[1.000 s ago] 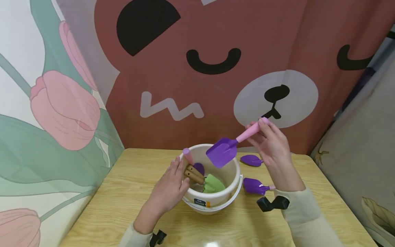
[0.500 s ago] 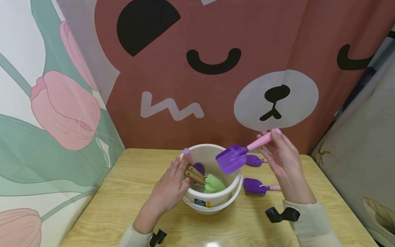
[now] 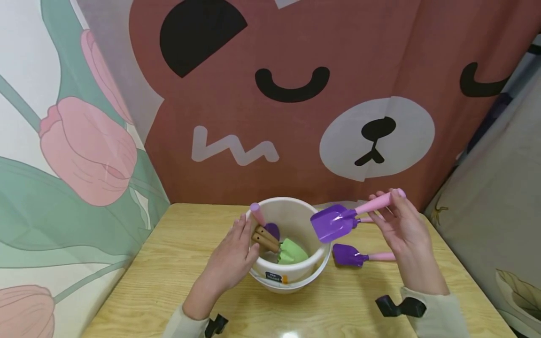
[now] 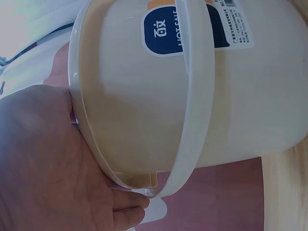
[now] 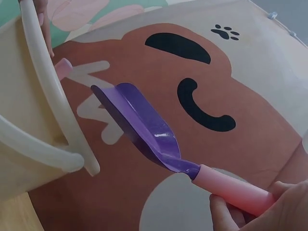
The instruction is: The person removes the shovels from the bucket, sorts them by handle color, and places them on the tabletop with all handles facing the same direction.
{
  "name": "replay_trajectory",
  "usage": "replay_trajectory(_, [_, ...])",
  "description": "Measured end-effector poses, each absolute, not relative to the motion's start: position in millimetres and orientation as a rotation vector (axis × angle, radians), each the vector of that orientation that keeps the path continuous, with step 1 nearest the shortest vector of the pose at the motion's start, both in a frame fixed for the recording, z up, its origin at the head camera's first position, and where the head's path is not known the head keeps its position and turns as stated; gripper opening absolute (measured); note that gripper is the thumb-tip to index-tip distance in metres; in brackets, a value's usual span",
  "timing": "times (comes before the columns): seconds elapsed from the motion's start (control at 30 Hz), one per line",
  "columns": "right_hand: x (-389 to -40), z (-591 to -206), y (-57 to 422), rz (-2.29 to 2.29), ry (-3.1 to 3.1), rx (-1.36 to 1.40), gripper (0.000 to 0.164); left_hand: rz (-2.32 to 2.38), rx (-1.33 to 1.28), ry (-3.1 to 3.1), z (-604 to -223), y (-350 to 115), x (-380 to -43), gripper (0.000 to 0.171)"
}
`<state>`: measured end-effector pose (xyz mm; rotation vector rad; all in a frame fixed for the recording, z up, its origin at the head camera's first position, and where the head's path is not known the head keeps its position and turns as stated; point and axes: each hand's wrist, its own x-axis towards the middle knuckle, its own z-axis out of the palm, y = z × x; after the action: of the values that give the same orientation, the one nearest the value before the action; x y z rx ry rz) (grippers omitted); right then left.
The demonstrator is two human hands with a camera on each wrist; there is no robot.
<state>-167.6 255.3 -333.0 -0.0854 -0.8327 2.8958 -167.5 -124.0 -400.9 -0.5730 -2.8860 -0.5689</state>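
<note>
My right hand (image 3: 407, 232) pinches the pink handle of a purple toy shovel (image 3: 334, 223) near its end. The blade hangs in the air over the right rim of a white bucket (image 3: 296, 271). My left hand (image 3: 231, 256) rests with straight fingers on the bucket's left rim; the left wrist view shows its palm against that rim (image 4: 89, 139). Inside the bucket lie a green tool head (image 3: 292, 252), brown wooden handles (image 3: 266, 238) and a purple tool with a pink handle (image 3: 257, 213). In the right wrist view the shovel (image 5: 144, 130) points toward the bucket (image 5: 24, 120).
On the wooden table (image 3: 177, 263), right of the bucket, lies a second purple shovel (image 3: 350, 255) with a pink handle. Behind the held shovel, another pink-handled tool (image 3: 364, 219) is partly hidden. A bear-print curtain (image 3: 232, 108) hangs at the back. The bucket's handle (image 4: 197, 96) hangs down in front.
My right hand has moved right and down with the shovel, taking its blade from above the bucket's opening to its right rim. The left hand and bucket have stayed put.
</note>
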Motion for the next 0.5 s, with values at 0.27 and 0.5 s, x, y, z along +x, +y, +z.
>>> replay_trajectory(0.27, [-159,-343,272,2.843,-0.788,-0.231,0.015,-0.575,-0.574,-2.881,-401,-124,-167,0.070])
replay_trajectory(0.5, [-152,-355,284,2.833,-0.746,-0.273,0.014,-0.581,-0.578,-2.872,-401,-125,-167,0.069])
